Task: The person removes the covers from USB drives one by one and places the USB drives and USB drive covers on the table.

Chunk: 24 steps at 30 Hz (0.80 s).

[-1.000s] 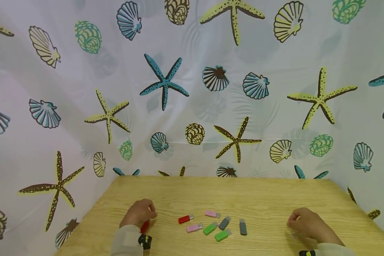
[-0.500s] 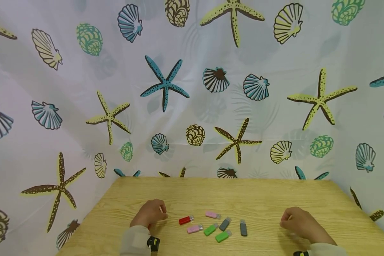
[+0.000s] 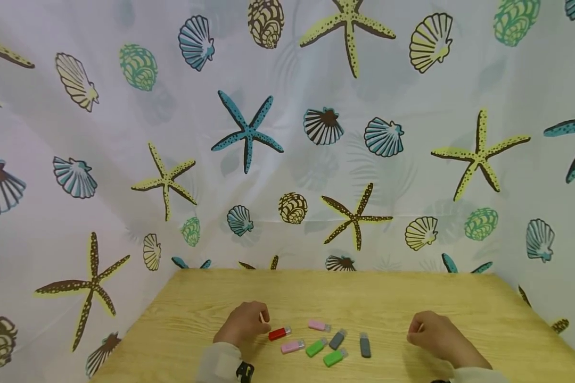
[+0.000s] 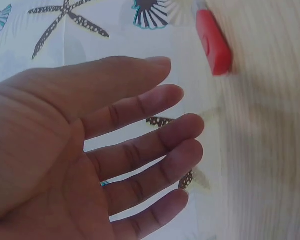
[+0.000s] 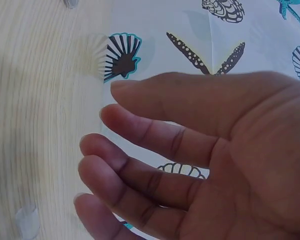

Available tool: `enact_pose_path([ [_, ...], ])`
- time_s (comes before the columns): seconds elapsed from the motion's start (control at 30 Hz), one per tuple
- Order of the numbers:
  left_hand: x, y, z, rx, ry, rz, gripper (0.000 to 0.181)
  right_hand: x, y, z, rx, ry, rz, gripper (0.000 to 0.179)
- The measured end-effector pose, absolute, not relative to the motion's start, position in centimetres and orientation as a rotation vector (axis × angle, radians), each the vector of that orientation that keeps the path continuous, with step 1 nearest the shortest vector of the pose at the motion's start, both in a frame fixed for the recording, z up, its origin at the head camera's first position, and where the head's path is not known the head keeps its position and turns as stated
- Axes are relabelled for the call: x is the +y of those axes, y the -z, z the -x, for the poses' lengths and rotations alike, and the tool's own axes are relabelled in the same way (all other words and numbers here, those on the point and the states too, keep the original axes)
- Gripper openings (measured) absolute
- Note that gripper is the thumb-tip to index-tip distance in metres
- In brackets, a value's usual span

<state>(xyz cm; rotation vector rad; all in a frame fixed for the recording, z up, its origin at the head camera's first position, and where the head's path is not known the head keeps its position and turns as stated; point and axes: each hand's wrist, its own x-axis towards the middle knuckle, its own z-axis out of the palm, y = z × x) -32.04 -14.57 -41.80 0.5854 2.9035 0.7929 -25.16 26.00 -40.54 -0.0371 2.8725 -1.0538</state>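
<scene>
My left hand (image 3: 243, 323) hovers just left of a red USB stick (image 3: 280, 333), its fingers loosely bent and holding nothing. In the left wrist view that red stick (image 4: 214, 44) lies beyond the thumb tip, apart from the hand (image 4: 90, 145). Two pink USB sticks (image 3: 319, 325), two green ones (image 3: 334, 358) and two grey ones (image 3: 337, 339) are scattered to the right of it. My right hand (image 3: 438, 335) is over the table, right of the group. The right wrist view shows its palm (image 5: 260, 165) and relaxed fingers with nothing between them.
All the sticks lie on a light wooden table (image 3: 364, 292). A white curtain (image 3: 306, 170) printed with shells and starfish encloses its back and sides. A blurred pale patch (image 5: 27, 222) shows on the tabletop in the right wrist view.
My left hand has moved right, close to the red USB stick; another red stick seen beneath it earlier is now out of sight. My right hand has shifted left. The visible sticks lie unmoved.
</scene>
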Motion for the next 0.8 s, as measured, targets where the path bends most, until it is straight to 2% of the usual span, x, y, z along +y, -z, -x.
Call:
enact_pose_path([
  [0.8, -10.9, 43.9, 32.0, 3.103, -0.499, -0.704, 0.011, 22.9, 38.9, 24.4, 2.824, 1.052, 0.362, 0.011],
])
